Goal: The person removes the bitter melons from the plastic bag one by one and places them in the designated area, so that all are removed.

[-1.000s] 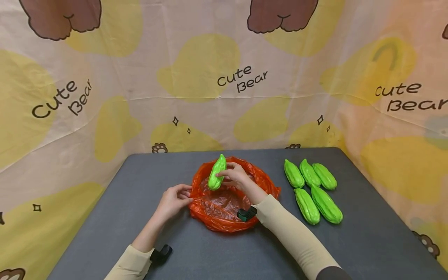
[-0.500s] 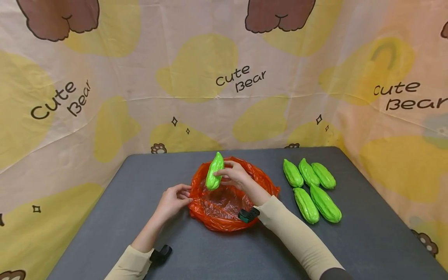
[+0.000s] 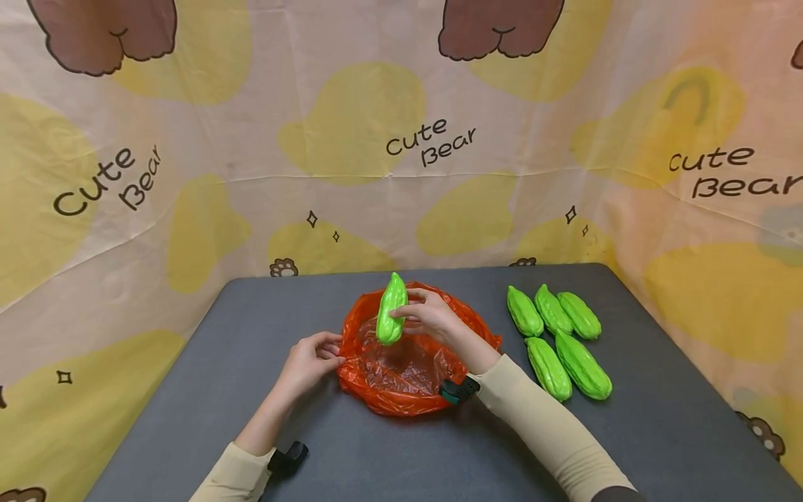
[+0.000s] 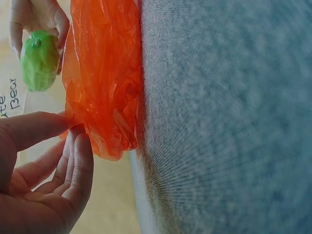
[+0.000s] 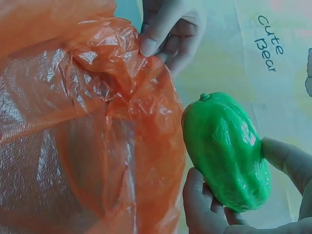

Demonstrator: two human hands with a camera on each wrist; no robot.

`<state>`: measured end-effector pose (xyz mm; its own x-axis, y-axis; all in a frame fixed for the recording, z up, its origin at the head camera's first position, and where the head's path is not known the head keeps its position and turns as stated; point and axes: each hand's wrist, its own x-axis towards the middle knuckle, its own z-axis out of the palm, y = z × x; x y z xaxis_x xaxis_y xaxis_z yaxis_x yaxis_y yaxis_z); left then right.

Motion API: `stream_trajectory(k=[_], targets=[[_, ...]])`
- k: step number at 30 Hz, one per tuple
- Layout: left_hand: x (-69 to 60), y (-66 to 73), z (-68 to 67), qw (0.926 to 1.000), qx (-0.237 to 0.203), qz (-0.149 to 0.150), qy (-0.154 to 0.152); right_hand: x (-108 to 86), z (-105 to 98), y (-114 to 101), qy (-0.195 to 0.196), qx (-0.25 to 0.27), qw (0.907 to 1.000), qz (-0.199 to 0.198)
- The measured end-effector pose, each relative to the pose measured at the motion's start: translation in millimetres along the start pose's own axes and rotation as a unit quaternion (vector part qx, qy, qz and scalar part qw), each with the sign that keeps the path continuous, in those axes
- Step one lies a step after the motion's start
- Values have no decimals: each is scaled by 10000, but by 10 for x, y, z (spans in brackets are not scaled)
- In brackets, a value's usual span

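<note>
My right hand point(image 3: 433, 316) holds a bright green, ridged bitter melon point(image 3: 392, 309) between thumb and fingers, tip upward, above the mouth of a red plastic bag point(image 3: 410, 403). In the right wrist view the bitter melon point(image 5: 226, 151) is gripped from both sides, apart from the bag point(image 5: 156, 146). At the bag's left rim, my left hand point(image 3: 310, 362) pinches the thin plastic; the left wrist view shows thumb and fingers meeting on the bag's edge point(image 4: 105, 83). The bag stands with its rim spread wide, and no melon shows inside it.
Several more green bitter melons point(image 3: 552, 369) lie in two rows on the dark grey table point(image 3: 376, 460), right of the bag. A printed cloth point(image 3: 351, 125) hangs behind the table and along both sides.
The right hand with the bitter melon shifted slightly left, then back a little to the right, staying over the bag. The left hand and the bag have kept their place.
</note>
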<state>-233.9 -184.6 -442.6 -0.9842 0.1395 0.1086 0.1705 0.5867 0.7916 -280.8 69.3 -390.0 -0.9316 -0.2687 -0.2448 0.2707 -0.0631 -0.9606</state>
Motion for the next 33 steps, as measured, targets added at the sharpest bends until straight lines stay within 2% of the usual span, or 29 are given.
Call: stream_trajectory(k=[33], targets=[[0, -18, -23, 9999, -88, 50, 9, -345, -310, -63, 59, -759, 9971, -76]])
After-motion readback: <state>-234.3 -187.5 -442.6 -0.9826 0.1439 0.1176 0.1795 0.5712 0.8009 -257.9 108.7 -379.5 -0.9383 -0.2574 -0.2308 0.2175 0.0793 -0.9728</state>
